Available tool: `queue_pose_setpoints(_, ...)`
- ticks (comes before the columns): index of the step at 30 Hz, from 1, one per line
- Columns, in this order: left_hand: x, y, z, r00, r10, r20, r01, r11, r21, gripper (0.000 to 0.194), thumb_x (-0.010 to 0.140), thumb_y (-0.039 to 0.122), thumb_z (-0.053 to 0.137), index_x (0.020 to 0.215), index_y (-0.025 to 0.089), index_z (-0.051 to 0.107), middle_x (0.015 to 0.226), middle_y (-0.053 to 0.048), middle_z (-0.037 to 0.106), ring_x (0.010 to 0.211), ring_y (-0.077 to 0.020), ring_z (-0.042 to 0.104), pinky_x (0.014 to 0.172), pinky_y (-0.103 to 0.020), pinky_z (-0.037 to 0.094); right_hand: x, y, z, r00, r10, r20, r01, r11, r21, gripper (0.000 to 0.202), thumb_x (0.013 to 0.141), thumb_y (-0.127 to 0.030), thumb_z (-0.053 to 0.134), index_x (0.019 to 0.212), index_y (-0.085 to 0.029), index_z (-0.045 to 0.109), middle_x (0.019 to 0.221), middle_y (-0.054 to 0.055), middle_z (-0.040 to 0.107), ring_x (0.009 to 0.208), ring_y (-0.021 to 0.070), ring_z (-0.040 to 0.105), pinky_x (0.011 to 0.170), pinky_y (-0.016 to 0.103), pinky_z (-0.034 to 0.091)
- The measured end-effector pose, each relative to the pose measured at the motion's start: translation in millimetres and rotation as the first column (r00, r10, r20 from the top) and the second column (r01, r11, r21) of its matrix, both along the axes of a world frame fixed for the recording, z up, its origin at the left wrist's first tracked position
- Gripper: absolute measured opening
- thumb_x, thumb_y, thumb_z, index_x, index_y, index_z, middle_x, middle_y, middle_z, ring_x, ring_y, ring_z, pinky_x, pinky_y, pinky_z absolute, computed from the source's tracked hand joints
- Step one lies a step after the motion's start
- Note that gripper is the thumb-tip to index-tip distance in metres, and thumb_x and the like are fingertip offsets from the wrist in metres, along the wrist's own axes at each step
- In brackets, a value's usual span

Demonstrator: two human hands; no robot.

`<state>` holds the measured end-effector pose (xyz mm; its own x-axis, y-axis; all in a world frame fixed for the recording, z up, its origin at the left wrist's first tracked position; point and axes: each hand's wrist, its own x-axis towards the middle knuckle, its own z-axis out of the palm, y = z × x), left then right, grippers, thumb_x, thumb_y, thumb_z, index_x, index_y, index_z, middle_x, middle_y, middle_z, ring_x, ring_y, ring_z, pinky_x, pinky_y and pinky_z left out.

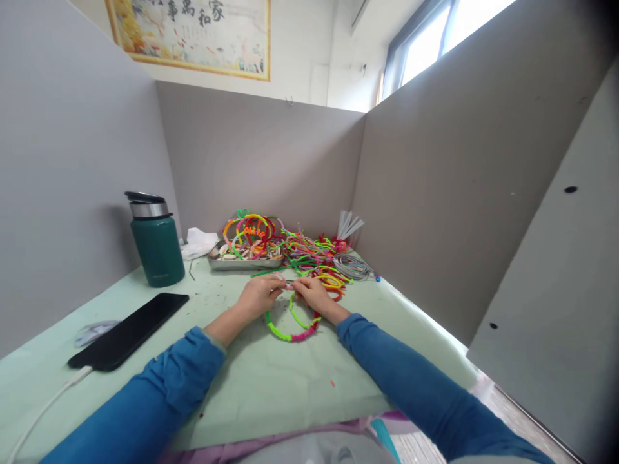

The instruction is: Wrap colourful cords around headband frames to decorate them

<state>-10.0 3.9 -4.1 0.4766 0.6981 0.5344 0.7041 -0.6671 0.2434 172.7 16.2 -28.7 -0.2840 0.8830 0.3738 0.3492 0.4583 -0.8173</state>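
Hoop [291, 338] near our edge of the bench [290, 380]
We have its green-and-pink curve just below our left hand [260, 296] and right hand [315, 298], whose fingertips pinch a thin piece [289, 283] between them; whether that joins the hoop, we cannot tell. Past them lie stems [309, 250], the tray [244, 265] to their left, then the panel [261, 148].

with the ring [279, 334] before you as clock centre, your table [290, 383] carries the phone [128, 330] at nine o'clock, the bottle [157, 251] at ten, the tray [245, 264] at eleven, the stem pile [309, 250] at twelve and the coil [355, 265] at one.
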Motion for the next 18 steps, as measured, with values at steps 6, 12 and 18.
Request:
queue_pose_setpoints(6, 2.0, -0.9, -1.7, 0.997, 0.031, -0.075, -0.027, 0.998, 0.060, 0.022, 0.080, 0.020, 0.048, 0.092, 0.021, 0.066, 0.098, -0.005, 0.066, 0.091, -0.0164, 0.058, 0.081, -0.025, 0.041, -0.6, -2.6, 1.8, 1.000, 0.011, 0.018, -0.011, 1.000, 0.004, 0.034, 0.084, -0.036, 0.043, 0.059, -0.014, 0.053, 0.047, -0.003, 0.046, 0.043, 0.0065, 0.039, 0.045, 0.019, 0.029)
queue_pose_setpoints(12, 6.2, -1.3, -1.4, 0.980, 0.094, -0.176, -0.079, 0.993, 0.091, 0.023, 0.083, 0.020, 0.043, 0.085, 0.017, 0.066, 0.085, -0.008, 0.065, 0.083, -0.0170, 0.057, 0.075, -0.025, 0.041, -0.2, 1.0, -2.1, 0.997, 0.001, 0.074, -0.009, 0.994, 0.109, 0.033, 0.083, -0.032, 0.045, 0.057, -0.014, 0.054, 0.052, -0.002, 0.050, 0.049, 0.0071, 0.042, 0.050, 0.019, 0.030)
queue_pose_setpoints(18, 6.7, -1.3, -1.7, 0.982, 0.098, -0.162, -0.090, 0.994, 0.057, 0.024, 0.084, 0.022, 0.043, 0.083, 0.017, 0.067, 0.084, -0.008, 0.064, 0.084, -0.0170, 0.055, 0.077, -0.025, 0.039, -0.3, 2.3, -5.6, 0.994, -0.018, 0.104, 0.004, 0.991, 0.132, 0.033, 0.084, -0.032, 0.044, 0.059, -0.014, 0.055, 0.053, -0.002, 0.052, 0.051, 0.0079, 0.043, 0.051, 0.019, 0.030)
